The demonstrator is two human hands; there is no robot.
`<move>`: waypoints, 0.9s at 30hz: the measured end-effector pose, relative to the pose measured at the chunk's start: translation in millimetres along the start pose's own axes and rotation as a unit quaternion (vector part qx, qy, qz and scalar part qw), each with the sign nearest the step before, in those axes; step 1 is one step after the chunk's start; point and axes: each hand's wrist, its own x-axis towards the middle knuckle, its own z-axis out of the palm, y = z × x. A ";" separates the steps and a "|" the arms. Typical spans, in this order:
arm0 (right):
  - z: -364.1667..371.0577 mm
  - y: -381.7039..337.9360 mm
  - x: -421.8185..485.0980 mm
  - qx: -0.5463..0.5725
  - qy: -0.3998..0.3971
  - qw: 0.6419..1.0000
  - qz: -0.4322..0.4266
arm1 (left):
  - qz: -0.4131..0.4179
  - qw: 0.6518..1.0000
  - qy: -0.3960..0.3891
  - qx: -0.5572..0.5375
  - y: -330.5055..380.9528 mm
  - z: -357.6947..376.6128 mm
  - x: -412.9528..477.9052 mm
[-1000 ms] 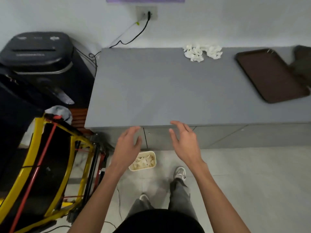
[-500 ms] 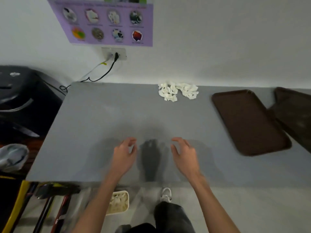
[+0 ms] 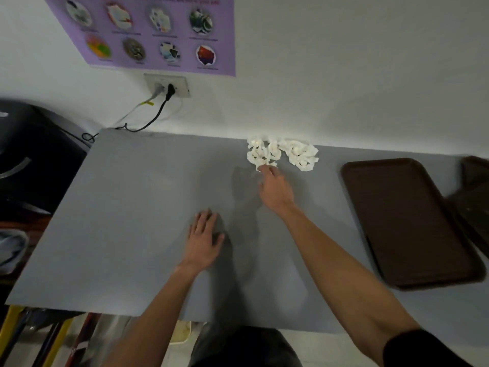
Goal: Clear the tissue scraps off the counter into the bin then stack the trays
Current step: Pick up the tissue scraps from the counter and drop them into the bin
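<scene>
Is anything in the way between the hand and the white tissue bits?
No, nothing visible. The right hand has its fingers at the near edge of the tissue scraps, with bare counter around. The brown tray lies off to the right.

grey counter [image 3: 132,207] — tissue scraps [image 3: 283,153] by wall [image 3: 344,75], brown tray [image 3: 410,221] right, second tray [image 3: 473,197] just beyond

We face a white wall [image 3: 344,75] bearing a purple poster [image 3: 148,33] of 8 round pictures, above a socket [image 3: 167,85] holding 2 plugs [image 3: 170,89].
</scene>
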 end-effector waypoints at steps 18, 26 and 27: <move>71.6 26.9 -50.8 -0.083 0.123 0.989 -0.013 | -0.031 0.996 -0.012 0.086 -3.9 16.5 2.3; 59.3 43.8 -87.0 0.124 -0.003 0.991 0.055 | -0.015 0.999 -0.031 -0.040 0.7 -3.2 8.2; 49.8 43.5 -91.7 0.149 -0.011 0.987 0.067 | -0.008 0.997 -0.015 -0.077 7.3 -9.1 7.7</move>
